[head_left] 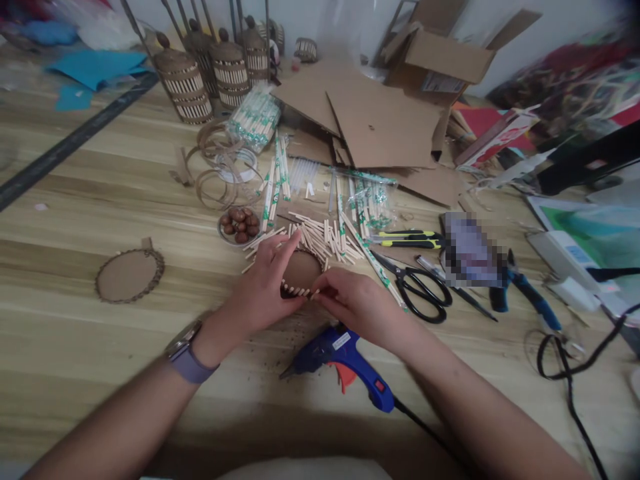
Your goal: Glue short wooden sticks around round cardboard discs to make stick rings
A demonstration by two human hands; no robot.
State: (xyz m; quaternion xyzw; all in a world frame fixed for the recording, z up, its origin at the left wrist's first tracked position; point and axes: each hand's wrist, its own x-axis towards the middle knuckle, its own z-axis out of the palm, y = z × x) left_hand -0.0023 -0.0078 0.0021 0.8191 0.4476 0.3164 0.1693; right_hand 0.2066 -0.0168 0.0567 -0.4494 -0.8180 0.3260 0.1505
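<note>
My left hand (267, 283) is curled round the left side of a round cardboard piece (303, 268), which has short wooden sticks standing along its near rim. At that rim's right end, my right hand (350, 300) pinches the tip of a small stick (315, 293). Just below my hands a blue glue gun (325, 350) with an orange trigger lies on its side. Cut wooden sticks (325, 237) are heaped right behind the piece. A similar cardboard disc (129, 275) with a twisted edging lies apart at the left.
A bowl of brown nuts (239, 225) stands behind my left hand. To the right lie black scissors (425, 290), a yellow-black cutter (407, 239) and pliers (530, 293). Cardboard sheets (385, 123), wrapped chopsticks (255, 117) and stick-sided lanterns (183, 87) fill the back.
</note>
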